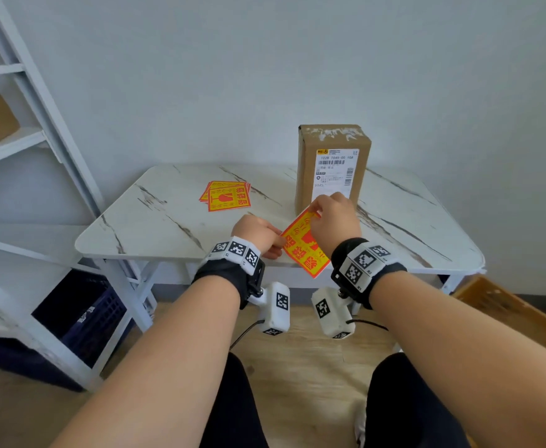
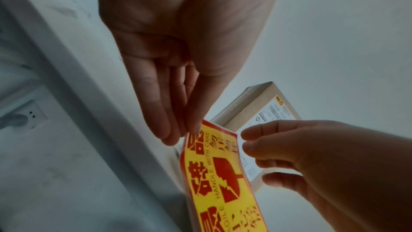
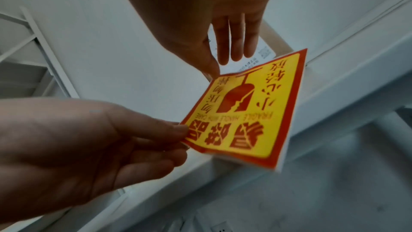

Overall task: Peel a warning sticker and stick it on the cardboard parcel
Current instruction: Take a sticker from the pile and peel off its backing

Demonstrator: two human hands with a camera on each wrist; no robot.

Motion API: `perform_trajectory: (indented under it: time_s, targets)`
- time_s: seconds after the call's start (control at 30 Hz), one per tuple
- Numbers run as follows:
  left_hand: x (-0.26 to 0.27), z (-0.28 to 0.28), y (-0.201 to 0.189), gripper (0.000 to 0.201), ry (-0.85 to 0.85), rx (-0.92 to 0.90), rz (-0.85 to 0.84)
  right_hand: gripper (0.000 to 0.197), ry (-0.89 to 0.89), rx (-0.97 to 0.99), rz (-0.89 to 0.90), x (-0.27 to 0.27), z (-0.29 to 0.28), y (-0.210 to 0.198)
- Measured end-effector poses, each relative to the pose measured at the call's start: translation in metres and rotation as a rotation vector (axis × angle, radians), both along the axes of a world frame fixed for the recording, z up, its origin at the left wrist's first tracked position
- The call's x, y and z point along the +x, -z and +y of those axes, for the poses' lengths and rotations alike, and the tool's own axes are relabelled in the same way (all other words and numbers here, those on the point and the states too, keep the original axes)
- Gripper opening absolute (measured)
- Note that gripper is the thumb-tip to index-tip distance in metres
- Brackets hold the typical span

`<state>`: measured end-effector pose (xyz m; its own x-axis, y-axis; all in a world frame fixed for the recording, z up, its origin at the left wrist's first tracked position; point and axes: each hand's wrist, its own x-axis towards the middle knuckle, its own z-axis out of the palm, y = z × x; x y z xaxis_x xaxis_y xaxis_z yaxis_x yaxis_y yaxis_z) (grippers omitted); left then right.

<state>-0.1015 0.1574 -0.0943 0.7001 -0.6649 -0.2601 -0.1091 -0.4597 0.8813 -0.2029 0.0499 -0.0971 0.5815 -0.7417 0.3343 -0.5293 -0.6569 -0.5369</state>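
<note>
Step in hand: the peel. The warning sticker [image 1: 303,245] is up off the counter [image 1: 168,218], held between both hands in front of the cardboard parcel [image 1: 333,166].
Left hand [image 1: 258,234]: grip clamped on one corner, thumb over fingers.
Right hand [image 1: 336,218]: grip pinched together on the opposite corner, picking at the edge.
Backing: white liner shows under the lower edge, so I judge it mostly unpeeled.
Next move: split film from liner, pull slowly, keep it flat, then onto the parcel.
Spares: sticker stack [image 1: 226,195] lying on the counter, left.
</note>
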Motion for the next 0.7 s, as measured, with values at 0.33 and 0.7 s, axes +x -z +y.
perform_trajectory:
  time_s: [0.33, 0.7]
  targets:
    - [-0.009, -0.026, 0.015, 0.013, -0.062, 0.022, 0.094, 0.018, -0.048, 0.262, 0.079, -0.017, -0.007, 0.032]
    - [0.005, -0.013, 0.027, 0.027, 0.027, -0.071, 0.061, 0.034, -0.163, 0.316, 0.072, -0.017, -0.016, 0.040]
